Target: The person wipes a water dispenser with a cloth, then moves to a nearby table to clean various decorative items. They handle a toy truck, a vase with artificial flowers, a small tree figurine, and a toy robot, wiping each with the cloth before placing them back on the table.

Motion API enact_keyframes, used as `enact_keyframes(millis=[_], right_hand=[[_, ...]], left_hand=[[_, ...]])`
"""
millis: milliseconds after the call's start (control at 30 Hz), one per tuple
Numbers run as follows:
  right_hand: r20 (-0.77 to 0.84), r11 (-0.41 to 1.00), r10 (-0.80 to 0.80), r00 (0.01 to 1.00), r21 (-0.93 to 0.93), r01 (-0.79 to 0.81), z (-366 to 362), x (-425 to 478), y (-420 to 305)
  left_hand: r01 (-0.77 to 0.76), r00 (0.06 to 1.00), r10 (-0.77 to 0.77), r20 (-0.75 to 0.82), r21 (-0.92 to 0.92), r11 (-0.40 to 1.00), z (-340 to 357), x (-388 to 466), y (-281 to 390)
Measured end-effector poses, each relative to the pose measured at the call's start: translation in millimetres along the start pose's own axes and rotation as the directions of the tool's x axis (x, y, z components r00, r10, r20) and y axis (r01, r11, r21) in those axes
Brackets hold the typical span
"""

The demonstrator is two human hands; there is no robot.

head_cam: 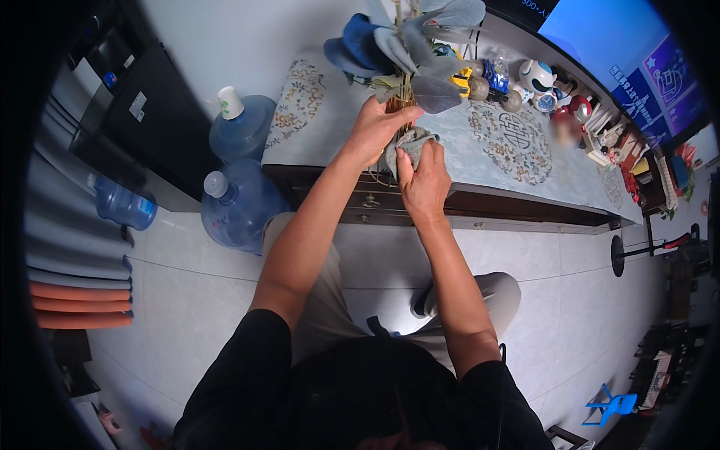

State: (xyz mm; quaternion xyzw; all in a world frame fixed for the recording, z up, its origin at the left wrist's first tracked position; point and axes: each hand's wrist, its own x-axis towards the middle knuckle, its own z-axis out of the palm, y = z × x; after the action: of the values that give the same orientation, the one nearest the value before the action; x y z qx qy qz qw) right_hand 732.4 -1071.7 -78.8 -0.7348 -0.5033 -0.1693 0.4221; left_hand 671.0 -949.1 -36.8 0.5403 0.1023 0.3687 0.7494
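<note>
My left hand (376, 130) grips the narrow golden neck (399, 106) of what appears to be a vase or wire holder. Out of its top rises a bunch of artificial blue and grey leaves (394, 48). My right hand (426, 183) pinches a crumpled grey-green cloth (415, 147), pressed close against the golden piece just below my left hand. Thin golden wire loops (378, 178) show beneath, at the front edge of a dark wooden cabinet (332, 177). Most of the holder's body is hidden by my hands and the cloth.
A patterned pale cloth (450, 154) covers the cabinet top. Toys, including a blue-and-yellow vehicle (495, 76) and a white robot figure (537, 79), line its back below a lit television (624, 62). Large blue water bottles (239, 211) stand left of the cabinet.
</note>
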Motion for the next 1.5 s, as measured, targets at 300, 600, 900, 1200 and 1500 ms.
enact_keyframes(millis=[300,600,900,1200,1500], right_hand=[[0.017,0.999,-0.02,1.0,-0.036,0.021,-5,-8,12],[-0.146,0.954,0.095,0.985,0.296,-0.048,-25,-1,4],[-0.037,0.989,-0.144,0.989,-0.036,0.143,-15,23,-28],[0.134,0.922,-0.342,0.93,-0.142,0.359,-8,-21,-17],[0.104,0.986,-0.163,0.981,0.053,0.158,-12,-15,-6]], left_hand=[[0.061,0.98,-0.08,0.18,0.107,0.992,-11,3,5],[-0.06,0.977,0.014,0.213,0.214,0.975,3,-4,14],[0.174,0.982,-0.154,0.112,-0.203,0.964,6,-12,14],[0.037,0.998,-0.034,0.043,-0.066,0.997,-9,0,15],[-0.037,0.999,0.037,-0.013,0.013,0.999,-13,7,4]])
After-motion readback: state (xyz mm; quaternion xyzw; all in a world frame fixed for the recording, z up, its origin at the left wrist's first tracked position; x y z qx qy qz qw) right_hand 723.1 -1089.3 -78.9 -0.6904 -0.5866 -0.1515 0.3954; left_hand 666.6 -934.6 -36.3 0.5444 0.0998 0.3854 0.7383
